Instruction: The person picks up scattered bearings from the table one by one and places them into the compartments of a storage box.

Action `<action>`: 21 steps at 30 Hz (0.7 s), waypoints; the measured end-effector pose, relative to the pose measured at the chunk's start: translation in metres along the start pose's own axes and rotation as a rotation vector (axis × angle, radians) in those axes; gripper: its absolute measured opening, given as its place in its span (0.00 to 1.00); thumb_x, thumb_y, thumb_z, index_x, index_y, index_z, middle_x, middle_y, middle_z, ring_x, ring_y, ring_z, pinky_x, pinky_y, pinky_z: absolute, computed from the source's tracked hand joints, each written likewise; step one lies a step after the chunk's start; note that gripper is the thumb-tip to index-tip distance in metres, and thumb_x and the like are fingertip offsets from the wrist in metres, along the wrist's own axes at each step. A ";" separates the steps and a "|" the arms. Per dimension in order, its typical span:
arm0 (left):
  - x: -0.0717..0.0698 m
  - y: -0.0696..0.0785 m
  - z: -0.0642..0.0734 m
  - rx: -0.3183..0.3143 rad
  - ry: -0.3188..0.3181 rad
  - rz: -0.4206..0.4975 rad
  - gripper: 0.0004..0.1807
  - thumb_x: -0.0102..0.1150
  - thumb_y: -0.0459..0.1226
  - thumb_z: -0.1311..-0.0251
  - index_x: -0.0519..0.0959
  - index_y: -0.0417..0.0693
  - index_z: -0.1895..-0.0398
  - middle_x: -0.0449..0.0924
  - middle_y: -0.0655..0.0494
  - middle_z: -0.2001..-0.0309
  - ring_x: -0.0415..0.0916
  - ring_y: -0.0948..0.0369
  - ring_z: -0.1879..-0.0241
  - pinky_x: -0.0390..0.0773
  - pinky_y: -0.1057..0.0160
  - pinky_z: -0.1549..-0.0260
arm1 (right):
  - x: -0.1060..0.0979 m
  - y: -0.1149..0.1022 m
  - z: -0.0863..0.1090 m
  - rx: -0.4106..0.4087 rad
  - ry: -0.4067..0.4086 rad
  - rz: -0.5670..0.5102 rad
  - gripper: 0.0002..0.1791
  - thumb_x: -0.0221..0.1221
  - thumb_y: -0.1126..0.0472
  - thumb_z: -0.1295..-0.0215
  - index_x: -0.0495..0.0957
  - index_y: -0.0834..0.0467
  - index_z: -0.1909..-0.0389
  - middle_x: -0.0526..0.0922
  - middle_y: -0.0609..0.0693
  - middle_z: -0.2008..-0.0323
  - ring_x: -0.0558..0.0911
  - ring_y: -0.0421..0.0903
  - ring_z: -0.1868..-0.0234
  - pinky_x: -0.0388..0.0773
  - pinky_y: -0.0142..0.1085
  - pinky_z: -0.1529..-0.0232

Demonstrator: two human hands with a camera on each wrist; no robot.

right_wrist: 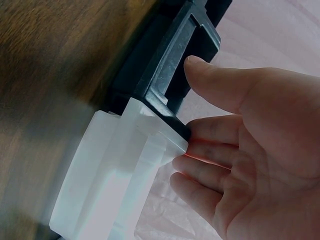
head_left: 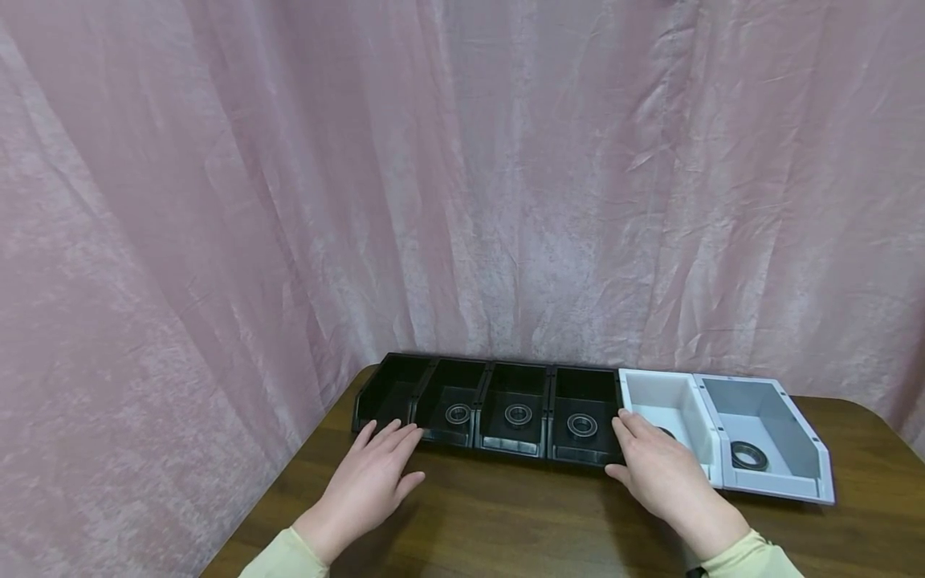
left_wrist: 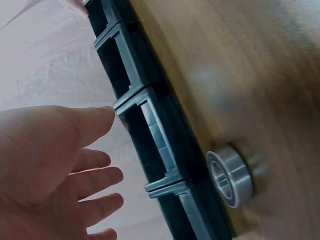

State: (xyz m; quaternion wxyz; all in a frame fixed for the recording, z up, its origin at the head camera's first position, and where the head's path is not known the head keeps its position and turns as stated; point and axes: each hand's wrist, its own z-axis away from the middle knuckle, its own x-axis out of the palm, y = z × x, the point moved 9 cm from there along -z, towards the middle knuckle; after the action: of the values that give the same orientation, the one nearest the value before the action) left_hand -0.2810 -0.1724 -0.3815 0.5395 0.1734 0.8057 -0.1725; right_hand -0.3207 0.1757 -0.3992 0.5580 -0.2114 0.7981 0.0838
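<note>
A row of several black bins [head_left: 513, 445] stands on the table, continued on the right by a white bin [head_left: 711, 449] and a light grey bin [head_left: 776, 484]. My left hand [head_left: 364, 486] is held with fingers extended at the front of the leftmost black bins. My right hand [head_left: 661, 470] has its fingertips right at the seam between the last black bin and the white one, palm empty. Ball bearings lie in three black bins: one on the left [head_left: 458, 414], a middle one [head_left: 518, 415] and a right one [head_left: 581, 425]. A larger dark bearing [head_left: 749, 456] lies in the grey bin.
A loose bearing [left_wrist: 232, 177] stands on the wooden table [head_left: 499, 514] before the black bins, seen in the left wrist view. Behind the row hangs a pink curtain [head_left: 506, 201]. Another bearing in the white bin is mostly hidden behind my right hand.
</note>
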 end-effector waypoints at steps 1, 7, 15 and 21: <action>0.001 0.000 0.002 -0.002 -0.003 -0.002 0.32 0.76 0.46 0.30 0.81 0.38 0.29 0.82 0.43 0.30 0.76 0.41 0.27 0.68 0.32 0.26 | 0.000 0.000 0.000 0.000 0.001 0.000 0.39 0.79 0.54 0.36 0.79 0.75 0.34 0.80 0.71 0.32 0.79 0.69 0.30 0.79 0.61 0.33; 0.006 -0.006 0.013 -0.032 -0.029 0.015 0.33 0.75 0.46 0.29 0.80 0.38 0.28 0.81 0.42 0.29 0.75 0.40 0.26 0.67 0.31 0.26 | 0.001 0.000 0.001 0.000 0.004 -0.011 0.39 0.80 0.54 0.37 0.79 0.76 0.35 0.80 0.72 0.32 0.80 0.69 0.31 0.80 0.61 0.33; 0.017 -0.020 0.027 -0.108 -0.086 0.040 0.35 0.75 0.47 0.29 0.79 0.39 0.26 0.80 0.42 0.28 0.74 0.39 0.26 0.64 0.31 0.24 | 0.002 0.000 0.000 0.006 -0.003 -0.007 0.39 0.79 0.54 0.36 0.79 0.75 0.34 0.79 0.72 0.31 0.79 0.70 0.30 0.79 0.62 0.33; 0.022 -0.025 0.033 -0.117 -0.105 0.051 0.34 0.76 0.47 0.30 0.79 0.38 0.28 0.81 0.41 0.29 0.74 0.38 0.27 0.66 0.30 0.26 | 0.001 0.000 0.000 0.000 0.011 0.006 0.39 0.80 0.54 0.36 0.79 0.75 0.34 0.80 0.72 0.32 0.80 0.70 0.31 0.80 0.61 0.34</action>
State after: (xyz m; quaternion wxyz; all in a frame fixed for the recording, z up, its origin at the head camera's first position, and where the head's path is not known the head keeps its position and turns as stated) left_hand -0.2736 -0.2081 -0.4116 0.5944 0.1528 0.7803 -0.1202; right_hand -0.3212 0.1753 -0.4000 0.5534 -0.2094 0.8018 0.0844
